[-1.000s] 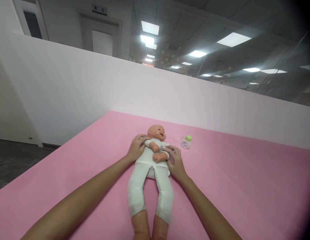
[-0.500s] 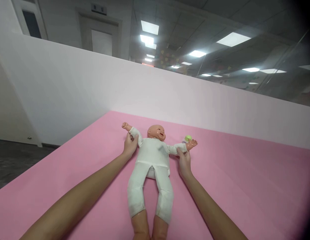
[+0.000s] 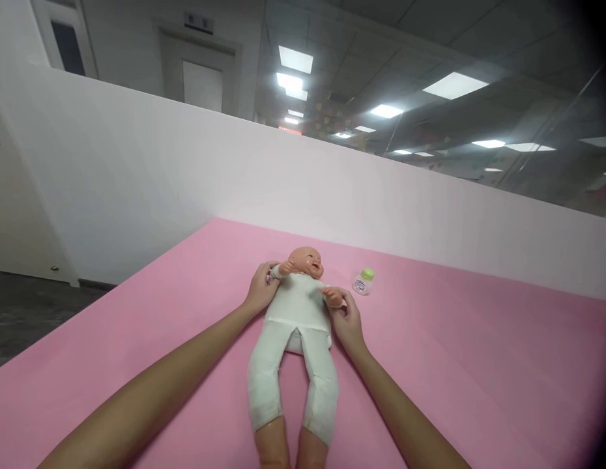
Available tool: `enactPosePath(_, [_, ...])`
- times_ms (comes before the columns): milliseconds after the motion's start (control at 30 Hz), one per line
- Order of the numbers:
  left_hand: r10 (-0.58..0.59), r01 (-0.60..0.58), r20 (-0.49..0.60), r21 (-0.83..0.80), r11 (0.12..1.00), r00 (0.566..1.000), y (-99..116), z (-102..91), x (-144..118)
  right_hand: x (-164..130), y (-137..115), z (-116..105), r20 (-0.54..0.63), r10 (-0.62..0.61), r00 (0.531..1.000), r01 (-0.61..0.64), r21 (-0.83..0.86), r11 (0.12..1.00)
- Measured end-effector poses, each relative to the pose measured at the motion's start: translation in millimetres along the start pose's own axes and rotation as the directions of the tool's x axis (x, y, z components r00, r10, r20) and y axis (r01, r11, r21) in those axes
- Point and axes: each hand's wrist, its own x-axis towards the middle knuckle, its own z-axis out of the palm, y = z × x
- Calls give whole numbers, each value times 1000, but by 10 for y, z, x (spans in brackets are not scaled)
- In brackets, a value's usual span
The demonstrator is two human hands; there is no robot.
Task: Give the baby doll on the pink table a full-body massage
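Note:
A baby doll [image 3: 298, 312] with a white cloth body lies on its back on a pink surface [image 3: 430, 365], head away from me and bare feet toward me. My left hand [image 3: 262, 286] is closed around the doll's arm on the left, which is bent up beside its head. My right hand [image 3: 348, 321] grips the other doll arm, folded in over the chest side; the doll's small hand shows above my fingers. Beyond my right hand stands a small clear bottle [image 3: 363, 282] with a green cap, apart from both hands.
A low white wall [image 3: 332, 189] borders the far side of the pink surface. To the left lies a dark floor [image 3: 34, 312] past the surface's edge. A door [image 3: 202, 85] and ceiling lights show beyond the wall.
Both hands have moved inward, bringing the doll's arms from stretched out sideways to folded close to its body. The bottle, partly covered before by the doll's hand, now shows fully.

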Motion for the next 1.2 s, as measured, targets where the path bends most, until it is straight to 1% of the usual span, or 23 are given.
enactPosePath(67, [-155,150,-48,-95,984,987,-42,-16,21,33,74,-8,-92,172,981,-155,170,973])
enactPosePath(133, [-259,243,-95,-153,958,961,-84,-30,39,67,144,-25,-158,296,942,-239,301,923])
enactPosePath(200, [-304,280,-126,-182,943,944,-121,-38,51,93,188,-46,-181,377,908,-288,384,877])
enactPosePath(267, [-300,277,-130,-169,946,945,-146,-37,58,103,199,-63,-184,407,895,-308,408,860])
enactPosePath(300, [-279,261,-127,-141,955,952,-153,-33,58,102,194,-68,-190,394,899,-299,390,871])
enactPosePath(367, [-206,199,-97,-73,977,974,-151,-21,54,89,175,-74,-184,303,935,-240,299,923])
enactPosePath(400, [-145,142,-62,-42,989,988,-143,-14,49,79,166,-74,-157,228,961,-189,230,955])
enactPosePath(433, [-74,74,-17,-17,997,997,-133,-7,43,68,158,-73,-108,142,984,-125,150,981])
enactPosePath(467, [-5,5,30,-1,1000,1000,-121,-2,35,57,154,-71,-45,54,998,-51,70,996])
enactPosePath(533, [87,-88,94,8,996,992,-105,7,22,38,153,-64,66,-85,994,88,-47,995])
enactPosePath(567, [94,-94,95,-2,996,991,-104,10,18,33,154,-59,93,-118,989,125,-71,990])
enactPosePath(600, [67,-65,78,-29,997,995,-110,11,16,31,156,-55,98,-121,988,128,-67,989])
enactPosePath(667, [-54,57,33,-121,991,998,-140,11,20,37,156,-47,57,-52,997,51,14,999])
enactPosePath(700, [-137,136,8,-167,977,991,-161,9,26,44,156,-45,22,3,1000,-4,72,997])
enactPosePath(767, [-280,264,-41,-226,938,959,-208,3,42,63,157,-44,-62,126,990,-114,172,979])
enactPosePath(833, [-344,317,-80,-239,918,935,-246,-7,58,77,170,-47,-134,229,964,-193,235,952])
enactPosePath(900, [-345,319,-87,-229,920,934,-264,-15,67,82,192,-49,-152,290,945,-239,282,929])
enactPosePath(933, [-345,320,-82,-221,921,935,-262,-17,67,79,203,-49,-146,299,943,-247,298,922])
enactPosePath(967, [-346,323,-78,-213,922,935,-253,-16,63,73,213,-48,-141,297,944,-245,301,922])
enactPosePath(1033, [-317,303,-69,-168,938,946,-215,-10,48,54,218,-41,-135,277,951,-238,247,939])
enactPosePath(1100, [-234,231,-39,-75,970,971,-165,3,29,28,201,-31,-106,237,966,-221,146,964])
enactPosePath(1133, [-170,170,-7,-18,985,985,-141,9,19,16,184,-26,-67,198,978,-191,91,977])
enactPosePath(1200, [-18,11,82,82,997,997,-109,19,4,-2,141,-22,43,62,997,-61,-21,998])
